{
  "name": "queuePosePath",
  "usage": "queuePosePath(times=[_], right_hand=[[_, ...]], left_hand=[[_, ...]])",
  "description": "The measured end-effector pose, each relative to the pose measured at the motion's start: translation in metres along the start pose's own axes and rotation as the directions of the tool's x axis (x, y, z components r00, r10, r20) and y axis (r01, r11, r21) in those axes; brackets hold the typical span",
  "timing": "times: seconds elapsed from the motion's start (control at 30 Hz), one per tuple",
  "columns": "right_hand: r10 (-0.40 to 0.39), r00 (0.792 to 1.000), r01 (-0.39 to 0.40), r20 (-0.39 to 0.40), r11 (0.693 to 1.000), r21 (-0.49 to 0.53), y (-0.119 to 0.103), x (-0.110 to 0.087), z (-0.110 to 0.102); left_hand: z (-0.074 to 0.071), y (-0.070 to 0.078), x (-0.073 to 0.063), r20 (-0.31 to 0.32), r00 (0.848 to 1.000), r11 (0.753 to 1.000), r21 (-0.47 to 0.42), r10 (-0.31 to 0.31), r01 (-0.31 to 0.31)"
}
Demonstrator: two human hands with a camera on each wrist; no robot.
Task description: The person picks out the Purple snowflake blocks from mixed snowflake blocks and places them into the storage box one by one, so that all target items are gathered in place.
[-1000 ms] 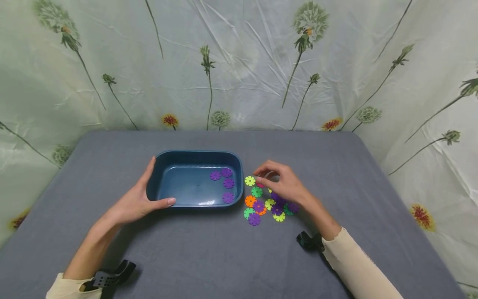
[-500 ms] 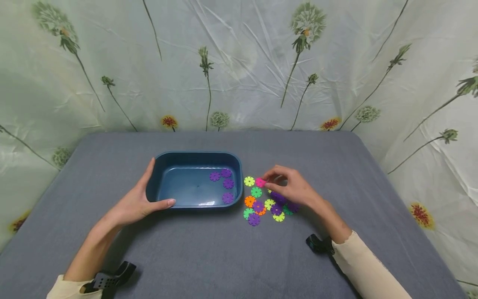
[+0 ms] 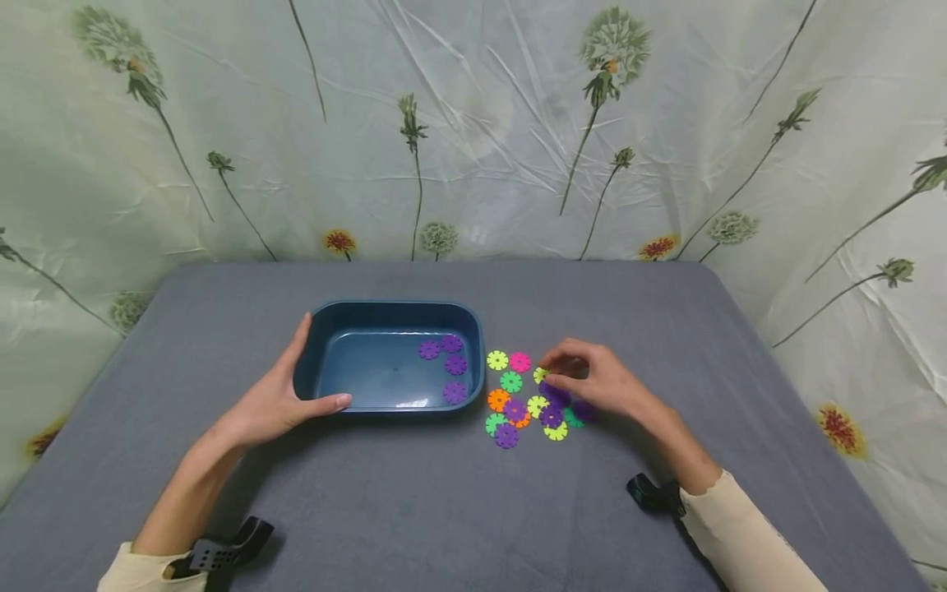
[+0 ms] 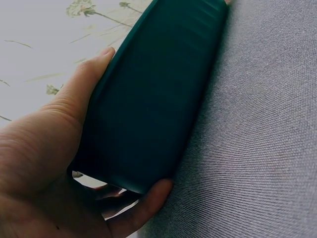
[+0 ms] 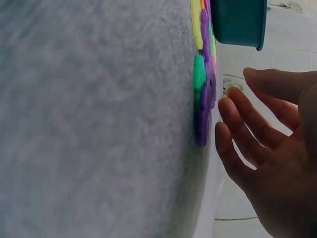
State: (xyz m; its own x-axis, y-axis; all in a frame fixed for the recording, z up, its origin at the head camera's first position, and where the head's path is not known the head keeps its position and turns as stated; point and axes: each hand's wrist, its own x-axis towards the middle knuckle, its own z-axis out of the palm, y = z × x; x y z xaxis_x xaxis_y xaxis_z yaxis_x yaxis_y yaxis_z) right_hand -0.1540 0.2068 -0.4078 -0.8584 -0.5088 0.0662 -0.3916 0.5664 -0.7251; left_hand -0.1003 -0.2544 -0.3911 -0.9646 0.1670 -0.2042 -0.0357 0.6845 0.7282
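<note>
My left hand grips the left end of a dark blue plastic basin, thumb on the near rim. The left wrist view shows the hand around the end of the basin. Several purple notched discs lie inside at its right end. Just right of the basin is a loose pile of notched discs in yellow, pink, green, orange and purple. My right hand hovers at the pile, fingertips by a partly covered yellow disc. No disc shows between the loosely bent fingers of the hand in the right wrist view.
A grey cloth covers the table. Behind it hangs a pale curtain with dandelion prints. Some discs at the pile's right side, such as a green one, overlap or lie in the right hand's shadow.
My right hand has moved right and slightly nearer along the pile, uncovering the pink disc. The left hand and the basin stay in place.
</note>
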Motion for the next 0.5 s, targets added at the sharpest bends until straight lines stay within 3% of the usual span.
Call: queuePosePath(times=[0.5], right_hand=[[0.037,0.996,-0.034,0.080,0.999,-0.037,-0.0001,-0.0051,-0.0083]], left_hand=[[-0.0017,-0.0011,-0.0010,0.004,1.000,1.000,-0.005,-0.006,0.006]])
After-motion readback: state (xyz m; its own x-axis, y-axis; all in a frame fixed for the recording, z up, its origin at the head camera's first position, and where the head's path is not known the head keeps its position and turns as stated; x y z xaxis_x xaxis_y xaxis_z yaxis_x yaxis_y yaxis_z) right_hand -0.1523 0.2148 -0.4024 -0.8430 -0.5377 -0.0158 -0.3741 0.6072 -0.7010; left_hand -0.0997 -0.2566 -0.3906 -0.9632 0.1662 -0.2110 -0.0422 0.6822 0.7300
